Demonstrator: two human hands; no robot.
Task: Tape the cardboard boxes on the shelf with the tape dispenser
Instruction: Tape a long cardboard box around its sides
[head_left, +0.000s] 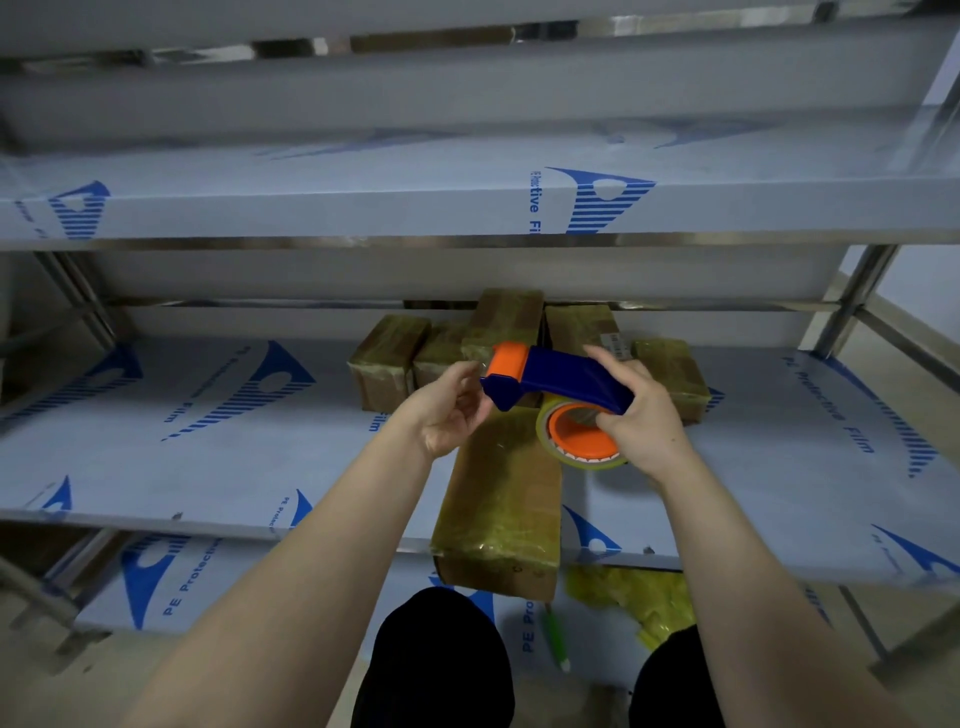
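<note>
1. The right hand (641, 415) grips the blue-and-orange tape dispenser (550, 379) by its handle. Its fingers are wrapped round the blue body and over the tape roll (576, 441), most likely so the roll cannot spin freely.
2. The dispenser is held in the air with its orange front end pointing towards the left hand (447, 410). It hangs above the far half of a long cardboard box (501, 493) and touches no box.
3. The left hand sits just beside the front end, palm turned inward and fingers (460, 374) curled. It looks placed to find or pull the loose tape end, but the tape is clear and I cannot tell whether the fingers pinch it.
4. The long box lies lengthwise on the middle shelf (208, 452), its near end overhanging the front edge towards the person. That keeps its top within easy reach. Glossy yellowish tape already covers much of it.
5. A cluster of smaller taped boxes (387, 358) is packed together at the back of the same shelf, beyond the hands. They appear to be set aside there as finished.
6. On the lower shelf (208, 571) lie crumpled yellowish tape scraps (634, 597) and a slim green tool (555, 636), which is too small to identify.
7. The step in hand seems to be freeing the tape end before laying a strip on the long box.
</note>
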